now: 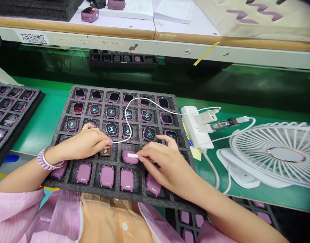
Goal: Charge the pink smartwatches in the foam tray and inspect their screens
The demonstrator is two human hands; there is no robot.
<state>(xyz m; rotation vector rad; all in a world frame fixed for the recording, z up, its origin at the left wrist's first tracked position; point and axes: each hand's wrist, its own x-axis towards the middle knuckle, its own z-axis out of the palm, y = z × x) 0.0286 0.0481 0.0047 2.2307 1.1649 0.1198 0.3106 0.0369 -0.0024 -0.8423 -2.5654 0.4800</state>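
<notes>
A dark foam tray (pixel 96 190) holds rows of purple smartwatch bodies in its compartments, some with lit dials. My left hand (pixel 90 141) is closed, fingertips pinched around the end of a white charging cable (pixel 131 126) at the top edge of a smartwatch with an orange-topped lit screen (pixel 105 151). Between the thumb and finger of my right hand (pixel 165 160) is a small white charging connector (pixel 132 155). It lies across a purple smartwatch body (pixel 127 160) in the neighbouring compartment. In the front row, several smartwatches (pixel 107 176) lie back side up.
A white power strip (pixel 196 126) with plugged-in chargers stands right of the tray, beside a white fan (pixel 276 155). Another watch tray (pixel 8 108) lies at left. A shelf (pixel 134 32) crosses the back, bearing papers and watches. More watches sit in a tray below the table edge.
</notes>
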